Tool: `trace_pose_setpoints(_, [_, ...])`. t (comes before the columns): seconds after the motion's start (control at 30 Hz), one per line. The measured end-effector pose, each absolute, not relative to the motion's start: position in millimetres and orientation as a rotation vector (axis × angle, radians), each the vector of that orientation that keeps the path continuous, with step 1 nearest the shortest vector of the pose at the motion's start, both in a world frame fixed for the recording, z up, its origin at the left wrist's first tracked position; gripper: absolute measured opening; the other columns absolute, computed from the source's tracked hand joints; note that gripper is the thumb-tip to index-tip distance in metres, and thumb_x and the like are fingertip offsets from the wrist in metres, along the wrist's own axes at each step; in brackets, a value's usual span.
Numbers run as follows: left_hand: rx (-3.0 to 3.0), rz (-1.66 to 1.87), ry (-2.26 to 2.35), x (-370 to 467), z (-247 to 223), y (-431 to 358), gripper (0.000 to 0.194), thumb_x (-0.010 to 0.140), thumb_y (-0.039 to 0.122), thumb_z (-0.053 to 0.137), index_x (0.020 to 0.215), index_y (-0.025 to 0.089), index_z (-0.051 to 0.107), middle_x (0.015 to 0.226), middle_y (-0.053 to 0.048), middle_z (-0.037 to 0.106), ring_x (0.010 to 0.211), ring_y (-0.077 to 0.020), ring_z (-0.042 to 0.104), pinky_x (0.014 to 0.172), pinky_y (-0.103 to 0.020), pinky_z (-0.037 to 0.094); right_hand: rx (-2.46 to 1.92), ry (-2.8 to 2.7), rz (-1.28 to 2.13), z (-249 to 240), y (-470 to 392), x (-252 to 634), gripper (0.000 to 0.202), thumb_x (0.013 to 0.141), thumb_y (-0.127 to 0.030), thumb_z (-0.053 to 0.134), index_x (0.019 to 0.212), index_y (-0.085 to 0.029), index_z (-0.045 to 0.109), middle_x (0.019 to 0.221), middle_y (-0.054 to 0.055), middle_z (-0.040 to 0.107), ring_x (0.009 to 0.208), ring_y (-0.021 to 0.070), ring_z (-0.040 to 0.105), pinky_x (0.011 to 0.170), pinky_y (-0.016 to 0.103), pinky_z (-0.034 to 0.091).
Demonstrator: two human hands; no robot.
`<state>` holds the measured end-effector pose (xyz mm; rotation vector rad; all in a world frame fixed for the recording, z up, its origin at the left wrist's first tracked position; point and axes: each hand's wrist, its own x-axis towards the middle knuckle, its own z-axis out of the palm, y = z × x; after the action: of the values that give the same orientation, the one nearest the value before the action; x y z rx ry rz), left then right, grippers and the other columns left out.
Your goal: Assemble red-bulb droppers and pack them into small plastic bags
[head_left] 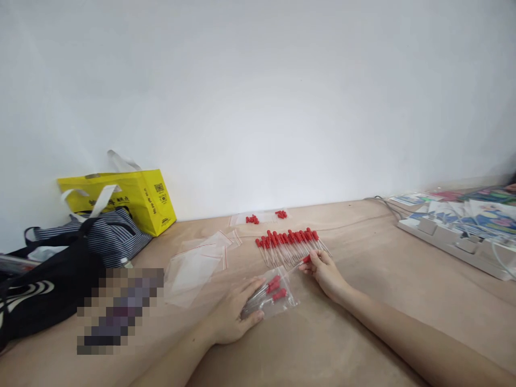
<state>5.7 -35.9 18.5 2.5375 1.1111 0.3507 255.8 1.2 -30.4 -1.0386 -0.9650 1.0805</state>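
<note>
My left hand (237, 309) is closed around a clear zip bag (291, 301) low on the table. Inside the bag lie several glass droppers with red rubber bulbs (279, 294). Just right of it, my right hand (322, 271) pinches one dropper (306, 259) by its red bulb, its thin clear tube pointing left toward the bag. Beyond my hands, a row of red-bulbed droppers (284, 239) lies side by side, tubes toward me. Empty zip bags (191, 274) with red seal lines are spread left of the row.
Near the wall lie more small bagged droppers (252, 219). A yellow shopping bag (157, 207), a striped bag (124, 236) and a black bag (52, 290) stand at the left. On the right are a white power strip (451, 247) and printed packets (479, 215).
</note>
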Motion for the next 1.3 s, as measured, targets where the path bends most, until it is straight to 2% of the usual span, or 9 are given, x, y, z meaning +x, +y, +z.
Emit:
trace_pose_setpoints(0.33, [2.548, 0.339, 1.104, 6, 20, -36, 0.054, 0.079, 0.036, 0.047, 0.130, 0.025, 0.030, 0.134, -0.005, 0.036, 0.121, -0.0250, 0.033, 0.099, -0.044, 0.028, -1.096, -0.939, 1.009, -27, -1, 258, 0.023, 0.077, -0.046, 0.043, 0.075, -0.024, 0.037, 0.064, -0.001, 0.055, 0.058, 0.0165, 0.059, 0.056, 0.030, 0.046])
trace_pose_setpoints(0.7, [2.570, 0.347, 1.101, 7, 21, -36, 0.053, 0.080, 0.036, 0.047, 0.129, 0.025, 0.030, 0.133, -0.005, 0.038, 0.120, -0.0239, 0.035, 0.099, -0.042, 0.030, -1.074, -0.945, 1.148, -16, -9, 253, 0.028, 0.070, -0.046, 0.053, 0.067, -0.021, 0.040, 0.056, -0.004, 0.055, 0.051, 0.0119, 0.054, 0.053, 0.025, 0.042])
trace_pose_setpoints(0.93, [2.568, 0.322, 1.102, 7, 20, -35, 0.054, 0.080, 0.036, 0.047, 0.130, 0.022, 0.030, 0.135, -0.006, 0.036, 0.122, -0.0244, 0.032, 0.100, -0.042, 0.029, -1.014, -0.900, 1.247, -15, -13, 245, 0.036, 0.061, -0.050, 0.062, 0.067, -0.020, 0.043, 0.061, -0.003, 0.057, 0.057, 0.0131, 0.058, 0.056, 0.025, 0.043])
trace_pose_setpoints(1.13, [2.560, 0.321, 1.114, 7, 19, -35, 0.054, 0.081, 0.035, 0.046, 0.130, 0.024, 0.028, 0.135, -0.005, 0.035, 0.123, -0.0243, 0.031, 0.100, -0.042, 0.029, -1.053, -1.267, 1.267, -14, -15, 234, 0.032, 0.055, -0.043, 0.068, 0.067, -0.016, 0.055, 0.055, -0.003, 0.056, 0.044, 0.0064, 0.045, 0.045, 0.020, 0.036])
trace_pose_setpoints(1.3, [2.564, 0.313, 1.121, 7, 18, -34, 0.055, 0.080, 0.034, 0.046, 0.131, 0.024, 0.027, 0.135, -0.006, 0.035, 0.123, -0.0236, 0.030, 0.100, -0.043, 0.028, -1.008, -1.383, 1.381, -22, -8, 229, 0.027, 0.053, -0.038, 0.069, 0.063, -0.016, 0.057, 0.057, -0.001, 0.059, 0.052, 0.0115, 0.054, 0.050, 0.023, 0.041])
